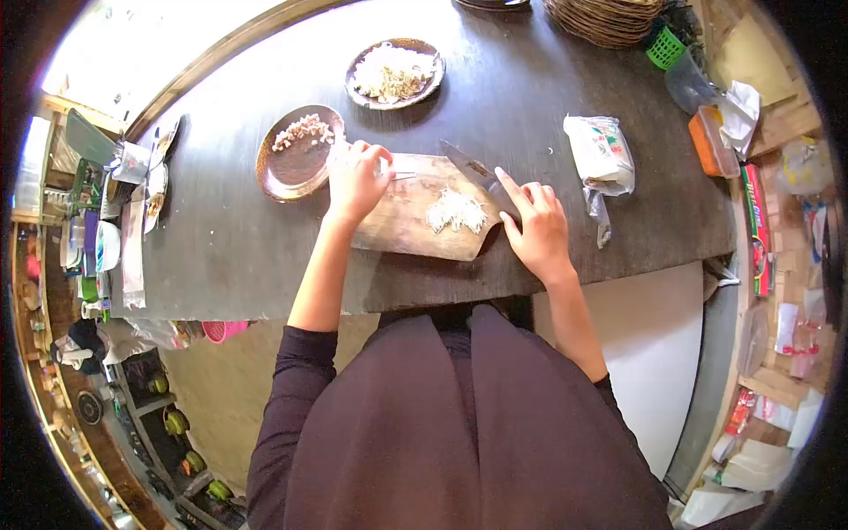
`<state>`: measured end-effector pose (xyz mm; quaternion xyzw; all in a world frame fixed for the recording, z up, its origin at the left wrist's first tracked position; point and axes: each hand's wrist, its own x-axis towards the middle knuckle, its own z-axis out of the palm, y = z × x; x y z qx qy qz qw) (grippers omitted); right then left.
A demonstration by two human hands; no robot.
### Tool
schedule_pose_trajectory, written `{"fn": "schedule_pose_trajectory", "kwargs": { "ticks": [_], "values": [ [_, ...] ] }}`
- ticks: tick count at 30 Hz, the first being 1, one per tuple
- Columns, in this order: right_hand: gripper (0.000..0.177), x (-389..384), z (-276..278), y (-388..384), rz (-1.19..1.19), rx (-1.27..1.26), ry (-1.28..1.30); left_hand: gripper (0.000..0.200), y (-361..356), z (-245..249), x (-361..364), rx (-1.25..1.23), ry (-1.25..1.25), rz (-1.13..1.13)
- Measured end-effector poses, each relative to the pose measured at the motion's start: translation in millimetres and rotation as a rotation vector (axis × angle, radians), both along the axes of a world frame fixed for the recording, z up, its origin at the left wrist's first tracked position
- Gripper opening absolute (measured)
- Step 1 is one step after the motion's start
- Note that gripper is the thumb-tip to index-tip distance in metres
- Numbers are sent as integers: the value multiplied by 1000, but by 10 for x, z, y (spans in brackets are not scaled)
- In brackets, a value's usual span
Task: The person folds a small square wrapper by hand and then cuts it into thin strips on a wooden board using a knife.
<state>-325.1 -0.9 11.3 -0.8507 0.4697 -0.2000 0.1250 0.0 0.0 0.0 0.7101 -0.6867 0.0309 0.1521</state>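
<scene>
A wooden cutting board (397,223) lies near the table's front edge, with a small heap of pale shredded food (456,211) on its right half. My right hand (535,221) is closed on the handle of a knife (468,166), whose dark blade points up and left over the board's far right corner. At the board's left end is my left hand (359,181), fingers curled beside a whitish piece (402,175); what the fingers hold is too small to name. Left of that hand, a brown plate (296,173) carries diced pinkish pieces (303,132).
Farther back stands a second plate (431,87) with white and yellowish chopped food. A white plastic bag (601,155) lies to the right on the dark table (221,238). Woven plates (605,19), a green basket (666,48) and an orange container (712,141) line the right back edge.
</scene>
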Motion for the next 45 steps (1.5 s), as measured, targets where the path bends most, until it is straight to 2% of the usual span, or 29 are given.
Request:
{"fn": "schedule_pose_trajectory", "kwargs": {
  "ticks": [3, 8, 12, 15, 17, 19, 21, 22, 23, 24, 25, 27, 31, 33, 38, 41, 43, 45],
  "values": [
    [70, -111, 73, 44, -16, -25, -7, 25, -42, -5, -71, 129, 159, -25],
    [68, -102, 66, 49, 8, -65, -91, 25, -167, 76, 79, 274, 204, -54],
    [69, -79, 101, 80, 13, -59, -147, 26, -182, 80, 143, 298, 247, -78],
    [69, -29, 131, 98, 22, -81, -189, 25, -123, 85, 107, 194, 261, -148],
    [60, 19, 137, 119, 65, -90, -282, 24, -56, 83, -25, 216, 622, -51],
    [54, 72, 145, 151, 95, -104, -333, 27, 48, 229, -202, 188, 657, -67],
    [48, 137, 156, 192, 132, -118, -377, 33, 176, 356, -407, 175, 976, -178],
    [43, 181, 163, 218, 101, -10, -544, 39, 267, 408, -567, 119, 1208, -220],
    [38, 220, 179, 237, 69, 99, -710, 36, 353, 447, -706, 104, 1296, -237],
    [32, 235, 289, 245, 70, 224, -771, 35, 418, 528, -820, 93, 1281, -284],
    [32, 239, 247, 244, 71, 228, -771, 35, 466, 597, -917, 82, 1265, -330],
    [25, 256, 151, 238, 217, 967, -1284, 33, 530, 609, -1032, 15, 1231, -376],
    [13, 206, 272, 276, 197, 790, -1225, 31, 688, 614, -1085, -14, 1236, -358],
    [11, 180, 330, 294, 192, 805, -1232, 33, 754, 643, -1080, -12, 1259, -369],
    [10, 151, 465, 378, 211, 761, -1295, 37, 867, 831, -1168, -6, 1495, -405],
    [11, 178, 542, 433, 195, 745, -1338, 29, 928, 798, -1301, -57, 1552, -292],
    [11, 257, 553, 473, 183, 704, -1384, 26, 963, 678, -1310, 36, 1610, -168],
    [11, 305, 565, 504, 172, 692, -1379, 20, 957, 692, -1323, -25, 1615, -179]
  ]
}}
